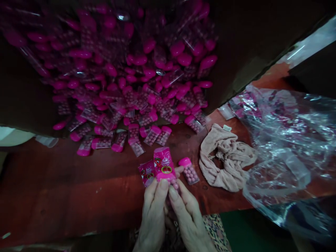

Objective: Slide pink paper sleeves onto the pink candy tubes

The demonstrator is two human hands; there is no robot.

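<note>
Just over the table's near edge, my left hand [154,203] and my right hand [187,208] are together, fingers closed on a small clear candy container [173,183] of pink balls. Its pink cap lies by my left thumb. A printed pink sleeve [163,161] stands at the cap end, directly beyond my fingertips; how far it covers the cap I cannot tell. Another printed pink sleeve [147,174] lies flat just left of it. To the right of my fingers rests a separate capped candy container [190,171]. My lower fingers are mostly hidden.
A big dark box [244,45] lies open towards me, with a heap of pink-capped candy containers [147,94] spilling onto the reddish table [65,189]. On the right are a crumpled beige cloth [223,161] and a large clear plastic bag [288,140].
</note>
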